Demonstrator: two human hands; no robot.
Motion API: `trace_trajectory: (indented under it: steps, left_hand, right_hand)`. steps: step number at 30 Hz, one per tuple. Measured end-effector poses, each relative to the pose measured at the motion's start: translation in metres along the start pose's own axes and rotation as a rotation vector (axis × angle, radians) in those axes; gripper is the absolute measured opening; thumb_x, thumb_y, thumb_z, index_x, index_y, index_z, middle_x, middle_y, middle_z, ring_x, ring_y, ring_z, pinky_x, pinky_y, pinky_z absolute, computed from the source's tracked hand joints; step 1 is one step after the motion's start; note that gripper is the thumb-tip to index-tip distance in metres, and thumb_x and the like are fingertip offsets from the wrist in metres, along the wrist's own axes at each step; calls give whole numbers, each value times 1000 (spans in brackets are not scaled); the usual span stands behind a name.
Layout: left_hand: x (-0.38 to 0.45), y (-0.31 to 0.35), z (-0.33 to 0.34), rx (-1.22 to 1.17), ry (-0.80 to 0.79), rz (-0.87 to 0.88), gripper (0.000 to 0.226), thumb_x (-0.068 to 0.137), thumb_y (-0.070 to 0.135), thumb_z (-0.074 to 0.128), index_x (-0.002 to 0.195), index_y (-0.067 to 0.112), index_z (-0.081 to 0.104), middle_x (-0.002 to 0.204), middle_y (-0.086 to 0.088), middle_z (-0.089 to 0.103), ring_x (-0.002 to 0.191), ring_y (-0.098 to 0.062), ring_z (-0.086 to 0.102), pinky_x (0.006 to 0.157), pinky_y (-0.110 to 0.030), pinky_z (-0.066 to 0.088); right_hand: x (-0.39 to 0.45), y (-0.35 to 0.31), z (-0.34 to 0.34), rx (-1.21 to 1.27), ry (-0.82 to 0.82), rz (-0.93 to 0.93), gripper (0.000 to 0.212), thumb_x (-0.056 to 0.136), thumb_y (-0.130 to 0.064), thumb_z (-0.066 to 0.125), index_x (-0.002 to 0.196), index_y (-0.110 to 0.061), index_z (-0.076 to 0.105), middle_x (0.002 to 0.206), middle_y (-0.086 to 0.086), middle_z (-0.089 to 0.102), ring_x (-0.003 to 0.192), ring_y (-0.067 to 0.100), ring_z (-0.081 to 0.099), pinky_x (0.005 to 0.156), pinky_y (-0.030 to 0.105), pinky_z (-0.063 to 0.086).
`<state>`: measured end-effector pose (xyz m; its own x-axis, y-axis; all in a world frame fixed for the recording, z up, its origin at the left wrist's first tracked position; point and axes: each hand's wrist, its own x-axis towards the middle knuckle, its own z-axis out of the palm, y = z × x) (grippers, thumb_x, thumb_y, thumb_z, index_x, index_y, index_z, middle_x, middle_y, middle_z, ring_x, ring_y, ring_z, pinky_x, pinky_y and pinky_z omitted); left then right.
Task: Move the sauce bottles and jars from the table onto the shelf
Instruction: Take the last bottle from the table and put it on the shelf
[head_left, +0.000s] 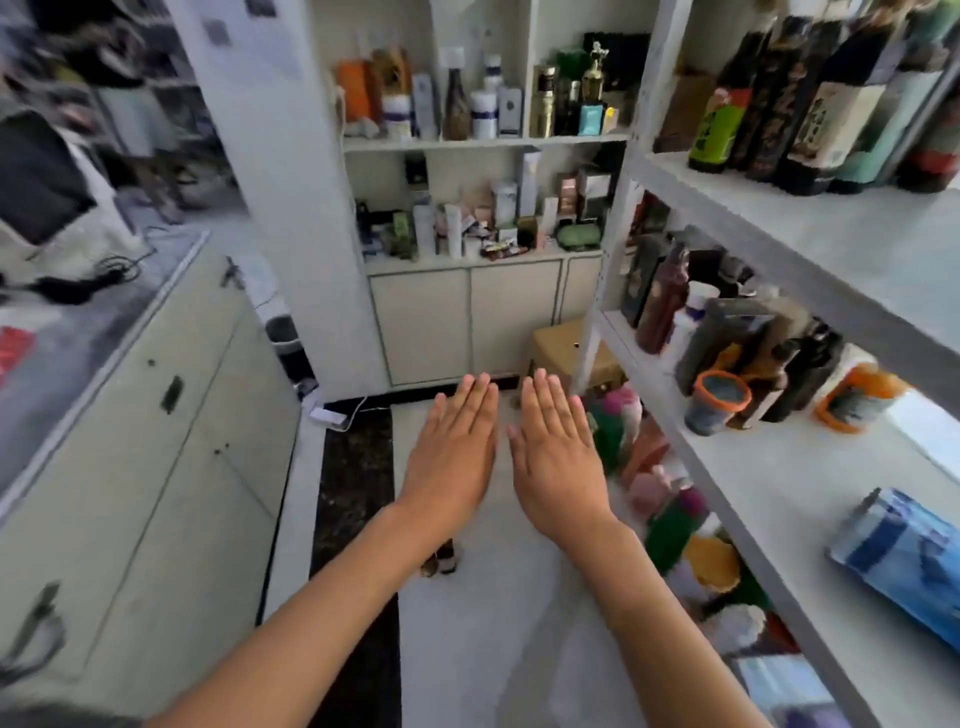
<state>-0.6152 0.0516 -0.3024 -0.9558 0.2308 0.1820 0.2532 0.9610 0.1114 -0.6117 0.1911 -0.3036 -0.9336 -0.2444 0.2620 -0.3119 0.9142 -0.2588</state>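
Note:
My left hand (453, 447) and my right hand (555, 452) are stretched out flat side by side over the floor, palms down, fingers straight, holding nothing. To the right stands a white shelf unit (810, 467). Its top board carries several dark sauce bottles (810, 104). The middle board holds more bottles (665, 306), two orange-lidded jars (719, 402) and a blue packet (909, 561) lying on its side. The lowest level below holds several colourful bottles and jars (670, 499). No table with bottles shows in this view.
A pale cabinet with a grey counter (130, 415) runs along the left. Straight ahead is a white wall cupboard (467, 322) with shelves of boxes and bottles. A tan stool (566, 348) stands by the shelf foot. A small brown bottle (447, 558) stands on the floor under my left wrist.

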Motion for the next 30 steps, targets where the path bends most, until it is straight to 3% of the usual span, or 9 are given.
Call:
trace_trajectory:
  steps: [2,5,10,18,22,27,30]
  left_hand:
    - [-33,-33,-6,-7,9,-85,54,106,29,14,154,13,-5,162,-1,-11,148,-13,-16,122,-34,-8]
    - [-84,-86,-12,-50,38,-204,58,101,36,4,154,15,-4,160,2,-13,146,-10,-17,122,-33,-5]
    - [-182,-182,-22,-70,73,-412,61,99,40,-1,154,13,-1,161,-1,-7,148,-12,-11,122,-32,-3]
    - [-379,-336,-53,-112,195,-756,56,103,29,19,154,9,8,162,-6,3,149,-15,-4,123,-36,1]
    - [-475,-403,-58,-124,268,-937,55,104,27,29,154,9,14,161,-3,7,147,-13,-3,119,-31,-2]
    - [-575,-469,-69,-116,280,-1149,67,97,41,6,153,8,20,161,-8,18,150,-19,8,119,-35,5]
    - [-616,-500,-73,-134,288,-1265,53,105,29,21,154,10,16,162,-6,14,151,-19,4,121,-37,6]
  right_hand:
    - [-1,-38,11,49,-42,-64,64,100,-40,5,157,-11,2,164,5,-5,149,13,-15,120,32,-13]
    - [-4,-98,35,84,-59,-167,68,96,-42,-3,157,-13,3,165,3,-3,149,11,-15,121,33,-11]
    - [-20,-222,84,161,-89,-343,64,100,-38,10,155,-8,19,163,7,13,151,14,1,122,36,-3]
    - [-76,-467,159,224,-266,-669,63,100,-38,13,154,-9,25,162,8,19,151,17,9,123,35,3]
    - [-107,-574,197,269,-350,-806,66,98,-40,9,155,-9,20,163,7,14,151,15,3,124,37,3]
    - [-144,-689,231,322,-441,-941,62,101,-38,9,156,-9,16,164,7,10,146,8,-8,121,30,-5]
    - [-154,-740,245,339,-504,-1000,55,106,-32,21,156,-11,13,164,5,8,147,8,-8,120,28,-7]
